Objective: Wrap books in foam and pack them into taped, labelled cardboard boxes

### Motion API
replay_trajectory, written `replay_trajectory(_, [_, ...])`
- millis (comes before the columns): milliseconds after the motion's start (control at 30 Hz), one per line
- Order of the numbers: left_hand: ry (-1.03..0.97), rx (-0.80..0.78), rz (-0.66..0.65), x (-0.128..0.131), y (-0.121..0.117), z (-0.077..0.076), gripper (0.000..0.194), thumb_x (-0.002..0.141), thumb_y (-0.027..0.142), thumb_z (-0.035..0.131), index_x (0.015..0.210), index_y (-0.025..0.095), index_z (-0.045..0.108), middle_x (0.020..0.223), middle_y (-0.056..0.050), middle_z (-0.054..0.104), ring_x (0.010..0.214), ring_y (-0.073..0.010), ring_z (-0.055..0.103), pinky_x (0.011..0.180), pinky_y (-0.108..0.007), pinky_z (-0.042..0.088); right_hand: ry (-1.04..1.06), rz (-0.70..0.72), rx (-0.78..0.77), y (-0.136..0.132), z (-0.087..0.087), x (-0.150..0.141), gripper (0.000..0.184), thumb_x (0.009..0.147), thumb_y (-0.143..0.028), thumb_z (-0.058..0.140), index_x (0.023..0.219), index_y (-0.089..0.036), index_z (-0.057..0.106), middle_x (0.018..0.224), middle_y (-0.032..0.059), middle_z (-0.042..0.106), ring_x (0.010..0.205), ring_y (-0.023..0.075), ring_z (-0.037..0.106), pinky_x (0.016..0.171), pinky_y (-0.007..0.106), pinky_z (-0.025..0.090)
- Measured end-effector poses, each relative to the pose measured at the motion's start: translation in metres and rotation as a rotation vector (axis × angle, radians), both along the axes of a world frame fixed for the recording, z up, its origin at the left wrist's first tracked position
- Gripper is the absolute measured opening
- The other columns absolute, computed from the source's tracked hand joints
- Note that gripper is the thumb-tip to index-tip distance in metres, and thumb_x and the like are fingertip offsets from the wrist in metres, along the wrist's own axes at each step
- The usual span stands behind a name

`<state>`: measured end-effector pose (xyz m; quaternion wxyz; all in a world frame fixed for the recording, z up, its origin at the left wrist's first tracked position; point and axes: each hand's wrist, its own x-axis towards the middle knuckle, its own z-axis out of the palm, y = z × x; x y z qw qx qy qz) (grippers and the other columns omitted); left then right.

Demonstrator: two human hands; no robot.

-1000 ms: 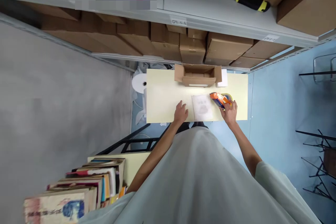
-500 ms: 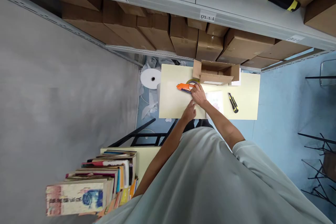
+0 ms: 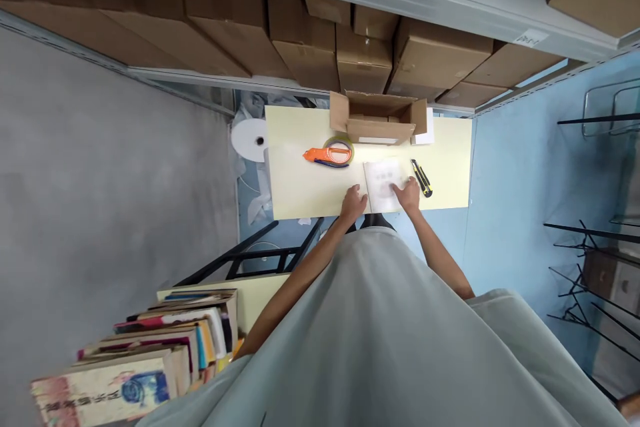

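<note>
A thin white book or booklet [image 3: 381, 181] with faint printing lies flat on the pale yellow table [image 3: 295, 193]. My left hand [image 3: 353, 202] is beside its lower left edge, fingers loosely apart. On its right side rests my right hand [image 3: 409, 195], thumb stretched over the page and fingers apart at the edge. Just right of that hand is a black and yellow box cutter [image 3: 421, 178]. An orange tape dispenser [image 3: 320, 155] with a roll of tape lies left of the book, untouched, a dark blue part along its lower side.
Behind the book stands an open cardboard box [image 3: 375, 132], with a white box [image 3: 424, 128] at its right. A shelf [image 3: 425, 13] packed with brown cartons overhangs the table's back. Stacked books [image 3: 125, 387] are at the lower left, and a white roll [image 3: 249, 140] is beside the table.
My right hand has left the orange tape dispenser and moved right, onto the book's right side. My left hand has come to the book's left edge. The view has shifted right.
</note>
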<state>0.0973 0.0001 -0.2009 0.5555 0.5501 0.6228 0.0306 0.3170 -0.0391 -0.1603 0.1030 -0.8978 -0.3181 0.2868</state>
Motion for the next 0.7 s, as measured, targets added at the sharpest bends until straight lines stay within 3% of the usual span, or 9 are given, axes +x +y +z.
replay_trajectory(67, [0.041, -0.023, 0.037, 0.014, -0.001, -0.004, 0.057, 0.099, 0.031, 0.069, 0.153, 0.013, 0.061, 0.156, -0.025, 0.064, 0.142, -0.0386, 0.068, 0.127, -0.055, 0.051, 0.054, -0.080, -0.086, -0.012, -0.010, 0.006, 0.062, 0.088, -0.043, 0.088, 0.136, -0.012, 0.064, 0.130, 0.0268, 0.077, 0.134, 0.0423, 0.067, 0.118, 0.054, 0.053])
replay_trajectory(167, [0.071, -0.065, 0.086, 0.026, 0.005, -0.008, 0.060, 0.096, 0.035, 0.075, 0.149, 0.011, 0.062, 0.154, -0.026, 0.065, 0.144, -0.0391, 0.066, 0.127, -0.054, 0.050, 0.163, -0.130, -0.136, -0.012, -0.020, 0.007, 0.034, 0.084, -0.042, 0.088, 0.103, -0.023, 0.066, 0.108, 0.0138, 0.081, 0.115, 0.0343, 0.073, 0.108, 0.048, 0.057])
replay_trajectory(267, [0.053, -0.100, 0.128, 0.027, 0.011, -0.007, 0.059, 0.093, 0.035, 0.078, 0.146, 0.010, 0.066, 0.155, -0.027, 0.065, 0.143, -0.0375, 0.067, 0.125, -0.051, 0.052, 0.315, -0.144, -0.092, -0.009, -0.019, 0.010, 0.035, 0.080, -0.041, 0.089, 0.082, -0.028, 0.057, 0.095, 0.0053, 0.077, 0.100, 0.0274, 0.073, 0.099, 0.042, 0.060])
replay_trajectory(433, [-0.084, -0.180, 0.176, 0.024, 0.008, 0.006, 0.052, 0.092, 0.036, 0.080, 0.139, 0.016, 0.073, 0.152, -0.021, 0.073, 0.138, -0.0329, 0.073, 0.117, -0.046, 0.059, 0.638, -0.143, 0.024, -0.014, 0.000, 0.009, 0.040, 0.075, -0.049, 0.092, 0.087, -0.026, 0.061, 0.082, 0.0003, 0.076, 0.087, 0.0245, 0.074, 0.081, 0.037, 0.063])
replay_trajectory(533, [-0.164, -0.226, 0.200, 0.023, 0.001, 0.016, 0.049, 0.091, 0.042, 0.082, 0.133, 0.019, 0.077, 0.146, -0.019, 0.078, 0.132, -0.0322, 0.077, 0.111, -0.045, 0.063, 0.655, -0.040, 0.135, -0.013, 0.014, 0.001, 0.040, 0.073, -0.051, 0.093, 0.093, -0.025, 0.069, 0.090, 0.0017, 0.081, 0.093, 0.0268, 0.075, 0.095, 0.045, 0.065])
replay_trajectory(600, [-0.179, -0.210, 0.243, 0.022, -0.001, 0.024, 0.056, 0.092, 0.047, 0.081, 0.140, 0.019, 0.074, 0.152, -0.020, 0.075, 0.138, -0.0329, 0.075, 0.114, -0.047, 0.062, 0.666, -0.005, 0.204, -0.011, 0.024, -0.002, 0.040, 0.074, -0.051, 0.092, 0.096, -0.024, 0.073, 0.098, 0.0036, 0.084, 0.100, 0.0294, 0.077, 0.103, 0.049, 0.064])
replay_trajectory(700, [-0.193, -0.139, 0.302, 0.017, 0.003, 0.040, 0.070, 0.096, 0.060, 0.077, 0.149, 0.017, 0.068, 0.158, -0.023, 0.071, 0.149, -0.0355, 0.068, 0.121, -0.049, 0.058, 0.802, -0.067, 0.320, -0.009, 0.043, 0.004, 0.046, 0.075, -0.054, 0.090, 0.106, -0.022, 0.077, 0.113, 0.0077, 0.088, 0.113, 0.0334, 0.079, 0.107, 0.051, 0.064])
